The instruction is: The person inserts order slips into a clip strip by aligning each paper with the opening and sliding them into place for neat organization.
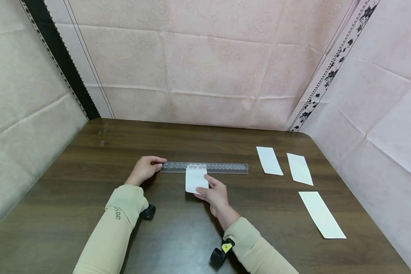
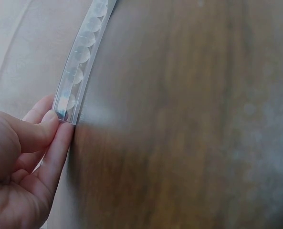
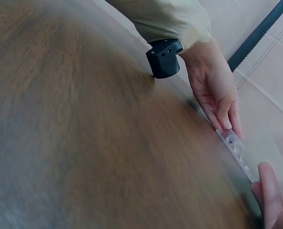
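From the left hand (image 1: 145,170) out past the right hand (image 1: 217,195) extends a clear strip (image 1: 227,168) bearing a row of round shapes. Its long axis runs crosswise in front of the person, its free end pointing rightward. The left hand pinches the near end between thumb and fingers, presumably to keep the strip steady while leaving its length uncovered. Whether the strip touches the table could not be determined.

Between the hands, a white card (image 1: 196,181) overlaps the strip, its long axis roughly square to it and its upper edge directed away from the person. Round shapes show across that upper edge; how card and strip engage could not be established. The right hand grips the card low on its right side, thumb on its face, which appears to leave the overlap unobstructed.

Right of the right hand, well apart, three white slips lie on the table (image 1: 89,213): two farther off (image 1: 270,161) (image 1: 300,169), one nearer the person (image 1: 322,215). Black devices sit at the left cuff (image 1: 148,212) and right cuff (image 1: 218,257). Beyond both hands hangs pale cloth (image 1: 209,68).
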Tool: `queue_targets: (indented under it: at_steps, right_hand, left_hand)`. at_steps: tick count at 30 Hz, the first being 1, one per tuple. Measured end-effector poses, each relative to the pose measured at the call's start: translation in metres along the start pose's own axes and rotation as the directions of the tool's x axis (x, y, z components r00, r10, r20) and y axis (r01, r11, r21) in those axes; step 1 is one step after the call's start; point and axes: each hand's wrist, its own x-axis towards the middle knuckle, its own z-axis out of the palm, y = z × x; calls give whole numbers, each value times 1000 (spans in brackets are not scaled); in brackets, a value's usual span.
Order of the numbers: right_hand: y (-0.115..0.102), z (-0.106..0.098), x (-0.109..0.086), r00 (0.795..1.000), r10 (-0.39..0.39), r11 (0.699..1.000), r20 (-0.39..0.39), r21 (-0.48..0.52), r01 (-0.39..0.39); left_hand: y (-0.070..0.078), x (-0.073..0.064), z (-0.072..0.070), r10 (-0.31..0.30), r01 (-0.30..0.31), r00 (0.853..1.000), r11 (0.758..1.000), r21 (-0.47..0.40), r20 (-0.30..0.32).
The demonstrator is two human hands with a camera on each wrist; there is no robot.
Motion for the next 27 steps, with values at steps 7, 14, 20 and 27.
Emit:
queue_targets:
  at_steps: [7, 14, 20, 27]
  right_hand:
    - [-1, -4, 0, 1000, -5, 1000, 4, -6, 5]
    - [-2, -7, 0, 1000, 3, 1000, -4, -13, -3]
    - [-2, -10, 1, 1000, -3, 1000, -5, -21, 3]
    - [-4, -14, 1, 1000, 1, 1000, -5, -20, -1]
  left_hand:
    - [2, -1, 0, -10, 10, 1000, 1000, -5, 1]
    - [1, 1, 1, -3, 3, 1000, 1000, 2, 3]
    - [1, 1, 1, -2, 2, 1000, 1000, 10, 2]
    - [1, 0, 0, -11, 11, 1000, 1000, 2, 1]
